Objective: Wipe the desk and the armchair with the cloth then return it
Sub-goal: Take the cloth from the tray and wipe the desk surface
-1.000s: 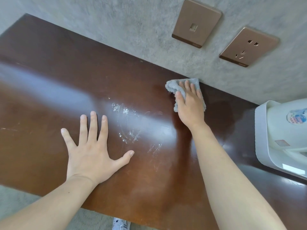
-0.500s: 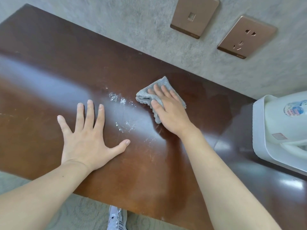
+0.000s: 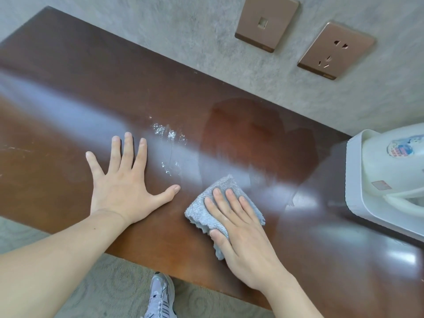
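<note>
Your right grip (image 3: 243,235) has dragged the cloth (image 3: 206,210) back from the wall (image 3: 183,31) toward the surface's (image 3: 91,99) near edge, straight fingers pressing it down; your left grip (image 3: 124,189) lies flat, spread, just beside.

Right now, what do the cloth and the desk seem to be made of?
The cloth looks like grey terry or microfibre: its pile is fuzzy. The desk looks like brown wood or veneer with a glossy varnish: it reflects light.

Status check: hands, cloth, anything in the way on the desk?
Left hand flat on desk, holding nothing. Right hand flat, pressing cloth near front edge. White kettle at right, apart from cloth.
</note>
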A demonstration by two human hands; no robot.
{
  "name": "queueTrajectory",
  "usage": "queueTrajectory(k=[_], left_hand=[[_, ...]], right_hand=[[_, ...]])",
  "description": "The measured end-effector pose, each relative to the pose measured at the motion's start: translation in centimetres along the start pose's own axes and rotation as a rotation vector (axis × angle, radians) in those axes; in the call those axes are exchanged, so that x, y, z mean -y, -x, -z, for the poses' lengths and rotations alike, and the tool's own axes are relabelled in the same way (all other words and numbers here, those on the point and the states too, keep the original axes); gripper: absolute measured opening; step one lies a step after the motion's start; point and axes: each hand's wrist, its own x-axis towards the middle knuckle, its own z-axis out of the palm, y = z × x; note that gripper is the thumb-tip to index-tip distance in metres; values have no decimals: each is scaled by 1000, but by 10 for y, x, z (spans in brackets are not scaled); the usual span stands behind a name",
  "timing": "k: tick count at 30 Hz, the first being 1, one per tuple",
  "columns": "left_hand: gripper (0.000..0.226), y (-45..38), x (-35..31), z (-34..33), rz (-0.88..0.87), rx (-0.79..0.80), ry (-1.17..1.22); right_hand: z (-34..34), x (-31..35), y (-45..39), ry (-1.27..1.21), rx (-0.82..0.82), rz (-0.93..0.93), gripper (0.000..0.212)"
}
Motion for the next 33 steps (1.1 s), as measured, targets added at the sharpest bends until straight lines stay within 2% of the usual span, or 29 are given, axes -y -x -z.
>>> queueTrajectory(k=[4,11,15,18,22,28,33], left_hand=[[122,0,0,1,2,13,-2],[122,0,0,1,-4,19,8],[122,0,1,1,-9,19,20],[122,0,1,1,-4,16,25],[121,-1,1,-1,0,2,31],[122,0,1,-3,7,-5,16],[122,0,0,-4,6,-10,20]], right_hand=[[7,-10,-12,9,-43,-106,55],[54,-53,-132,-135,-299,-320,52],[69,-54,-199,-162,-235,-315,53],[67,-43,-225,-85,-173,-265,55],[54,-36,-198,-37,-164,-222,56],[11,6,-87,-89,-165,-303,65],[-29,55,0,-70,-149,-344,64]])
